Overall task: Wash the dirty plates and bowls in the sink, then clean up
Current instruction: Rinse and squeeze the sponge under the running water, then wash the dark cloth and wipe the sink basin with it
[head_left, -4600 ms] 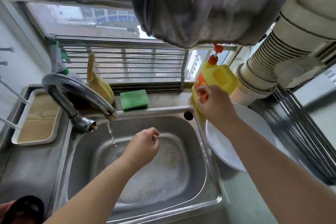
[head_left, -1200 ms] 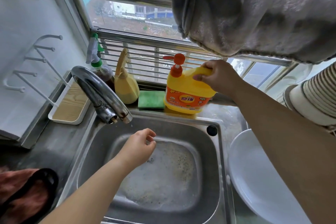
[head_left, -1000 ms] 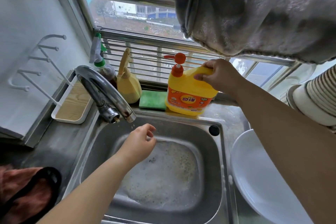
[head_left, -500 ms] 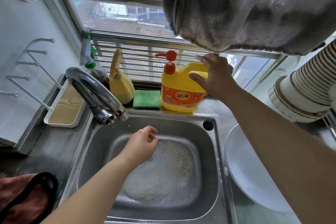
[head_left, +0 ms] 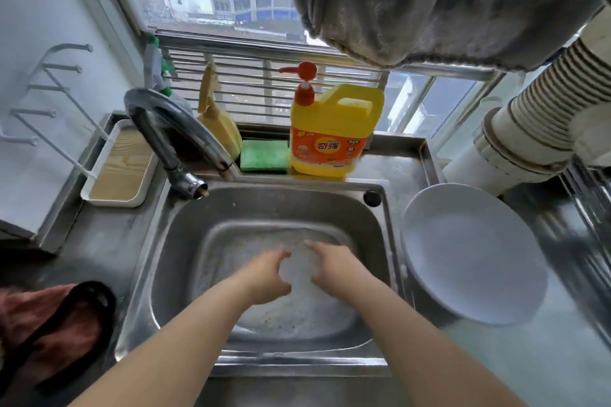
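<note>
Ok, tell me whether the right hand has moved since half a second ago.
Yes. The right hand has left the yellow soap bottle on the ledge and come down toward the person into the sink, beside the left hand.

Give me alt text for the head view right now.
Both hands, left hand and right hand, reach into the soapy steel sink, fingers curled close together over the foam. A yellow detergent bottle stands behind the basin; a white plate lies on the counter to the right.
</note>
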Tool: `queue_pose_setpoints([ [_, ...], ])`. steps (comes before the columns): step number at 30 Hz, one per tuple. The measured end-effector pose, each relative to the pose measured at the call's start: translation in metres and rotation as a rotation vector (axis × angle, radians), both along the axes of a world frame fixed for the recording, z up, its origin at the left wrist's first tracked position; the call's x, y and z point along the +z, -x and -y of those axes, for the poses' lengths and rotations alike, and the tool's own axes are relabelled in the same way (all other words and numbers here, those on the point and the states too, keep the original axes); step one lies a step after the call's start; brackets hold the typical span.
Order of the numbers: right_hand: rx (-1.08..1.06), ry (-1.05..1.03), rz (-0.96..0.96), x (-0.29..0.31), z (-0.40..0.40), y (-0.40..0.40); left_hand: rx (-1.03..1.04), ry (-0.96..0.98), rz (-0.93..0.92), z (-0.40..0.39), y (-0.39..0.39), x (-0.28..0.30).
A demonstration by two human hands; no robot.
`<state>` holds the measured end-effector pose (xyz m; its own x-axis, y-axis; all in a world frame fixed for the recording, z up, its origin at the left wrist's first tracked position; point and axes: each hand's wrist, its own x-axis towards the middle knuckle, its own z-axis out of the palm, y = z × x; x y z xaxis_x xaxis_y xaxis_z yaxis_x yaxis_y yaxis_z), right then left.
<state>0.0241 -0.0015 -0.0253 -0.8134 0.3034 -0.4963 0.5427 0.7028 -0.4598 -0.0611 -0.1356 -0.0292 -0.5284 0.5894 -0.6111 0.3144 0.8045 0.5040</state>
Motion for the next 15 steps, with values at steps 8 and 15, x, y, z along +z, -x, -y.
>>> queue_pose_setpoints([
  [8, -0.011, -0.053, -0.108, -0.018, 0.069, 0.019, 0.233, -0.157, -0.096, 0.08, 0.004, -0.005],
  [15, 0.384, 0.096, -0.24, -0.005, 0.16, 0.057, 0.572, -0.301, -0.594, 0.197, 0.022, 0.019],
])
